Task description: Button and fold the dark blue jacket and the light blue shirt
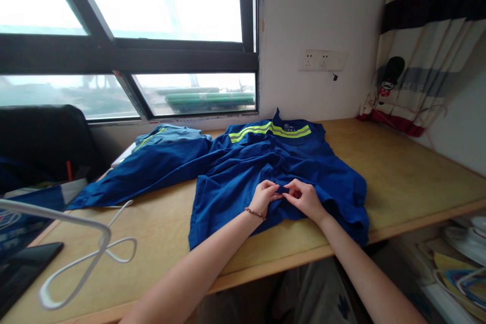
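A blue work jacket (235,197) with yellow-and-grey reflective strips lies spread on the wooden table, one sleeve stretched to the left. My left hand (266,196), with a beaded bracelet at the wrist, pinches the jacket's front edge near its lower middle. Close beside it, my right hand (304,198) pinches the same edge with thumb and forefinger. A small fold of blue cloth shows between the fingertips. Whether a button or another fastener is there is too small to tell.
The wooden table (402,177) runs along the window wall. Folded lighter blue clothing (178,133) lies behind the sleeve. A white cable (125,248) and a dark flat panel (30,268) are at left. A curtain (421,61) hangs right; cluttered shelves sit below.
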A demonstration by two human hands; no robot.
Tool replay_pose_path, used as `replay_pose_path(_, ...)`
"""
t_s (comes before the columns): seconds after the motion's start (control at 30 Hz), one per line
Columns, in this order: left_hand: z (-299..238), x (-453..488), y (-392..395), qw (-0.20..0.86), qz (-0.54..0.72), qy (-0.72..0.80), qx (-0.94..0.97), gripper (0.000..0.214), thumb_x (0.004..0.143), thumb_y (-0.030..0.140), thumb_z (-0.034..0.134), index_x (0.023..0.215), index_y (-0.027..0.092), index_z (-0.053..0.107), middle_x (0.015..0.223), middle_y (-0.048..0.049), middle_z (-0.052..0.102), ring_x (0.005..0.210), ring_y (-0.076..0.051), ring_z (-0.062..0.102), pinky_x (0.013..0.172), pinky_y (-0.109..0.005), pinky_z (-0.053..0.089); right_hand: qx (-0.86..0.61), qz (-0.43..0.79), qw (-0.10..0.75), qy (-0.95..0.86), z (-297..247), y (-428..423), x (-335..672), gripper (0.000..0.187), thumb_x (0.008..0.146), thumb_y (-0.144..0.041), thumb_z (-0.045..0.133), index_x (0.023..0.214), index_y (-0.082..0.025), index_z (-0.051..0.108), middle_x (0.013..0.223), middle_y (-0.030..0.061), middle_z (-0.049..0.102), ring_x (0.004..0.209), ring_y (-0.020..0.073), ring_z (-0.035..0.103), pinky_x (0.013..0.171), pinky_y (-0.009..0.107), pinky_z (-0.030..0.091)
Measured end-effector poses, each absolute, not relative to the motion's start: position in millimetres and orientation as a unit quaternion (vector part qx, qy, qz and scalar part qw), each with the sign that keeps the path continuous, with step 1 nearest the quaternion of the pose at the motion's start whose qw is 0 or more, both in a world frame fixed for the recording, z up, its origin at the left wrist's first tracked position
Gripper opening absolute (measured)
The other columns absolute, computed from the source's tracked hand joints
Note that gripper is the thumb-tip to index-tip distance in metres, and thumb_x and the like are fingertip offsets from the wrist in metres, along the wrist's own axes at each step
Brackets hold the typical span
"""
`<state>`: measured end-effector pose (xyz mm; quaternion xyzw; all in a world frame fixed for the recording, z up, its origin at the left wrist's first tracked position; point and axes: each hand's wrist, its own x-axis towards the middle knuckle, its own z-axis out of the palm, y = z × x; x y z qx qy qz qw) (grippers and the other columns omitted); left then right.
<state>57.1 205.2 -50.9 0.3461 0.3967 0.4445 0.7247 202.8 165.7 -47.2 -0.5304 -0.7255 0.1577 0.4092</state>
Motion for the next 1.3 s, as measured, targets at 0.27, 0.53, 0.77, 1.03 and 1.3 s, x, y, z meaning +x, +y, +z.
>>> replay_pose_path(0.27, -46, 56, 205, 0.736, 0.459, 0.391, 0.308, 0.015, 0.06, 0.009, 0.059, 0.061, 0.014, 0.045, 0.051, 0.0041, 0.048, 0.047, -0.007, 0.052, 0.055, -0.021, 0.049, -0.514, 0.189, 0.413, -0.728, -47, 165, 203, 0.021, 0.071, -0.024, 0.059, 0.092, -0.02, 0.056, 0.057, -0.0032, 0.055, 0.051, 0.0108, 0.047, 0.052, 0.023, 0.037)
replay_pose_path(0.53, -48, 56, 206, 0.724, 0.482, 0.403, 0.284, 0.019, 0.056, 0.007, 0.061, 0.061, 0.015, 0.044, 0.052, 0.0048, 0.047, 0.046, -0.004, 0.049, 0.055, -0.02, 0.047, -0.506, 0.219, 0.407, -0.728, -48, 166, 202, 0.025, 0.071, -0.027, 0.059, 0.095, -0.019, 0.056, 0.057, -0.0034, 0.055, 0.049, 0.0103, 0.047, 0.05, 0.022, 0.037)
replay_pose_path(0.77, -47, 56, 203, 0.721, 0.478, 0.389, 0.316, 0.028, 0.051, 0.009, 0.067, 0.068, 0.015, 0.045, 0.052, 0.0075, 0.044, 0.047, -0.004, 0.049, 0.052, -0.017, 0.045, -0.5, 0.24, 0.428, -0.713, -39, 161, 201, 0.025, 0.075, -0.033, 0.055, 0.096, -0.019, 0.056, 0.059, -0.002, 0.053, 0.051, 0.0107, 0.046, 0.049, 0.022, 0.037)
replay_pose_path(1.03, -54, 56, 205, 0.73, 0.477, 0.36, 0.332, 0.042, 0.048, 0.011, 0.069, 0.079, 0.017, 0.041, 0.058, 0.0067, 0.052, 0.049, -0.005, 0.052, 0.052, -0.016, 0.042, -0.494, 0.197, 0.401, -0.746, -43, 163, 202, 0.036, 0.079, -0.027, 0.048, 0.114, -0.023, 0.056, 0.068, 0.0007, 0.056, 0.051, 0.0105, 0.042, 0.051, 0.024, 0.037)
replay_pose_path(1.3, -55, 57, 203, 0.706, 0.477, 0.327, 0.408, 0.039, 0.05, 0.011, 0.065, 0.079, 0.018, 0.039, 0.057, 0.0068, 0.053, 0.05, -0.006, 0.05, 0.052, -0.016, 0.037, -0.508, 0.241, 0.409, -0.719, -44, 165, 203, 0.03, 0.077, -0.034, 0.053, 0.103, -0.02, 0.059, 0.057, -0.0024, 0.049, 0.048, 0.01, 0.041, 0.046, 0.022, 0.032)
